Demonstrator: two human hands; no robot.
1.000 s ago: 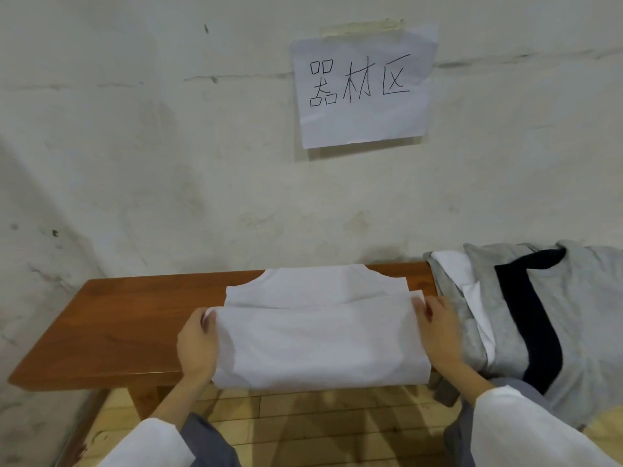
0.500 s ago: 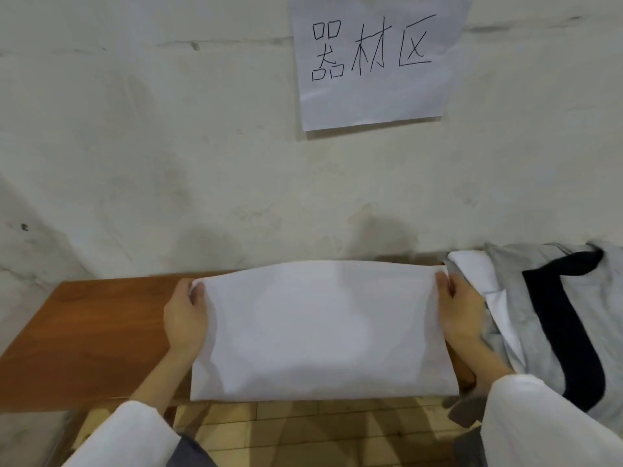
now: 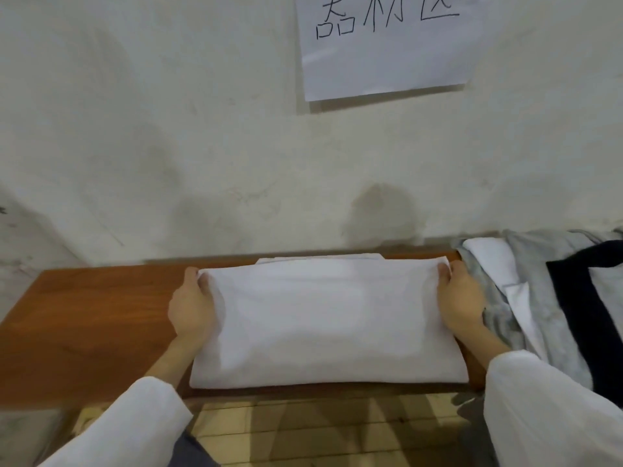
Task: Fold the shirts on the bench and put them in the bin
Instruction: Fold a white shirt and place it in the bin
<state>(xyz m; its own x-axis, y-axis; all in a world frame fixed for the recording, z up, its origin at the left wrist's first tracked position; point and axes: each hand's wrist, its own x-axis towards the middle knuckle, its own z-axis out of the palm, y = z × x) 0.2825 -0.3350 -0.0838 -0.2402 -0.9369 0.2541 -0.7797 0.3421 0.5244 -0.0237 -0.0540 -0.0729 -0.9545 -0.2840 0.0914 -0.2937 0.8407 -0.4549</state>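
The bench is reddish-brown wood and stands against a scuffed pale wall; its left end shows bare wood. The left hand comes out of a white sleeve and lies along the shirt's left side. Its fingers are curled round the cloth's far left corner and grip it.

The shirt is white and lies folded flat in the middle of the bench. It forms a broad rectangle reaching from just short of the front edge almost to the back edge. Its near side is a rounded fold. Along the back edge a lower layer shows as a thin strip beyond the top layer, which lies smooth between the two hands.

The right hand mirrors the left: its fingers are curled round the shirt's far right corner and clamp it, with the wrist running back along the shirt's right side. The back of this hand is just beside the pile; whether they touch cannot be told.

The pile covers the bench's right end. It is crumpled grey cloth with a white garment and a dark navy band overlapping, and it spills over the front edge.

On the wall above, right of the middle, hangs a paper sign with black handwritten characters, its top cut off by the frame. Below the front edge lies a floor of yellowish tiles.
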